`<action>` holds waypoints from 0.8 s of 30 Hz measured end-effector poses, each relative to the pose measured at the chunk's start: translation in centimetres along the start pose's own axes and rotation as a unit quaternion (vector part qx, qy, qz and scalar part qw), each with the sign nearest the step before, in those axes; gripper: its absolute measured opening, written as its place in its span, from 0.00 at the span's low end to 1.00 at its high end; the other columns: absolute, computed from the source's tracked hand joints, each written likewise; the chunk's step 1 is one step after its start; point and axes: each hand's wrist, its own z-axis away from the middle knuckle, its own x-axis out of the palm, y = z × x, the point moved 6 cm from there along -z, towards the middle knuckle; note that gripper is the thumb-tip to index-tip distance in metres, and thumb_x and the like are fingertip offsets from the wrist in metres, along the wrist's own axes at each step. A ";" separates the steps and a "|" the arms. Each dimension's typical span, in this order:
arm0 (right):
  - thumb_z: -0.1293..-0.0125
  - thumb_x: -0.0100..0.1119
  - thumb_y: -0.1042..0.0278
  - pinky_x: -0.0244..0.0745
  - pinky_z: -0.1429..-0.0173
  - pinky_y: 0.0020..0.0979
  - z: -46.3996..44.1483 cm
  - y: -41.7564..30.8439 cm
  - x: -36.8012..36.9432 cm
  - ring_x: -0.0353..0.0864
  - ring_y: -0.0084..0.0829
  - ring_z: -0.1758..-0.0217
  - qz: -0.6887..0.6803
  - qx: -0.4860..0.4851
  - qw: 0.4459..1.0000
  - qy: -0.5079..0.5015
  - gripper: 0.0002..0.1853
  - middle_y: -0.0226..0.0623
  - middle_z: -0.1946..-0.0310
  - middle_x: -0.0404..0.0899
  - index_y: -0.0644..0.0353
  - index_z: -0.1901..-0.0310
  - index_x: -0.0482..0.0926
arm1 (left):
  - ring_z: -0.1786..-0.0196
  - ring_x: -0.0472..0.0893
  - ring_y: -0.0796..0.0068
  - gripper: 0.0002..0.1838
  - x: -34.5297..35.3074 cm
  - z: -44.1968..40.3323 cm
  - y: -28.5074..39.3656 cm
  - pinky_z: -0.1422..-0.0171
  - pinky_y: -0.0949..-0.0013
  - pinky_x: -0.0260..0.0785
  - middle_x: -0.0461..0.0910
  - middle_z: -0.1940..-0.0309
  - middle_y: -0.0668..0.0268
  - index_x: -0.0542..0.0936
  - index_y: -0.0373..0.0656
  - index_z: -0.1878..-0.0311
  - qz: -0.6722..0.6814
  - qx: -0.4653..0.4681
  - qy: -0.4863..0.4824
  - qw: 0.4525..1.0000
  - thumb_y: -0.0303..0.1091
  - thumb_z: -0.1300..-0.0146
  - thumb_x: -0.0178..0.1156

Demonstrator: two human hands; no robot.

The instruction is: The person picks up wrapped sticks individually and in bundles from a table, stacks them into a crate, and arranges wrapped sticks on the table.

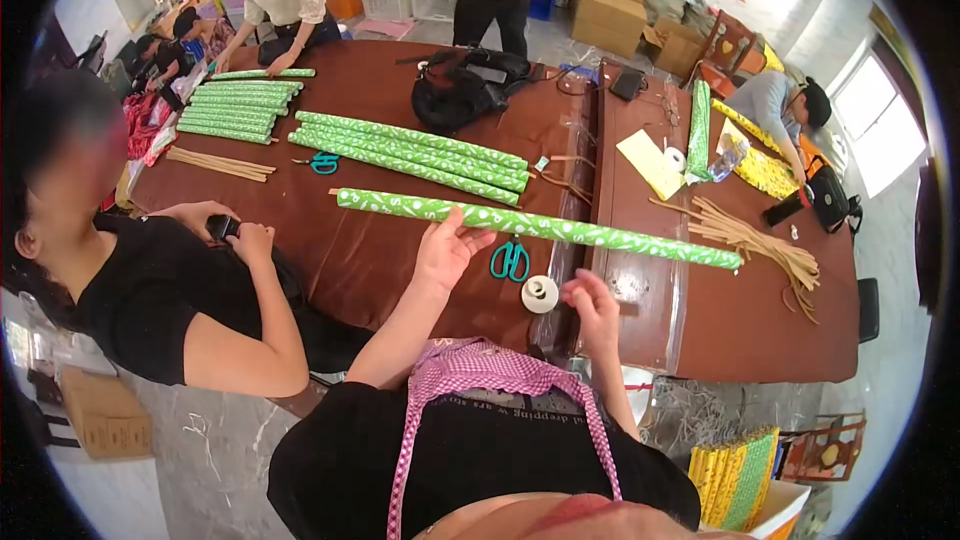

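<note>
A long roll of green wrapping paper (600, 236) with a white pattern stretches across in front of me, a stick end poking out at its left. My left hand (452, 246) holds it left of the middle, one finger over its near side and the others partly stretched below. My right hand (592, 308) is just beneath the roll, fingers curled together; whether something small is in them I cannot make out. Right beside it lies a roll of white tape (540, 293). Teal-handled scissors (510, 260) rest on the table between my hands.
Several green rolls (410, 155) lie beyond on the brown table (340, 230), with more green rolls (240, 105) at the far left. Other things include teal scissors (320, 162), a black bag (465, 90) and tan strips (755, 240). A person (130, 270) sits close on my left.
</note>
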 end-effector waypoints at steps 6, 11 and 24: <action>0.35 0.46 0.69 0.74 0.62 0.26 -1.1 -0.5 -3.8 0.76 0.25 0.63 -0.150 0.022 0.985 0.082 0.20 0.42 0.60 0.75 0.69 0.44 0.63 | 0.59 0.79 0.58 0.13 0.5 1.5 -1.0 0.56 0.54 0.76 0.77 0.59 0.54 0.72 0.37 0.56 0.004 0.015 -0.037 0.999 0.37 0.35 0.48; 0.33 0.45 0.67 0.76 0.63 0.31 -1.3 -2.1 -6.6 0.77 0.30 0.62 -0.243 -0.016 0.960 0.141 0.14 0.43 0.60 0.74 0.68 0.52 0.68 | 0.54 0.77 0.58 0.14 0.6 2.7 -1.3 0.50 0.55 0.73 0.76 0.57 0.55 0.72 0.38 0.54 0.008 0.017 -0.035 0.999 0.38 0.33 0.46; 0.35 0.51 0.66 0.78 0.66 0.34 -1.7 -2.3 -7.1 0.78 0.31 0.65 -0.318 -0.055 0.934 0.154 0.10 0.39 0.64 0.76 0.64 0.58 0.70 | 0.50 0.74 0.59 0.15 -0.5 2.9 -1.6 0.45 0.54 0.69 0.75 0.54 0.57 0.73 0.40 0.53 0.001 0.005 -0.054 0.999 0.39 0.33 0.45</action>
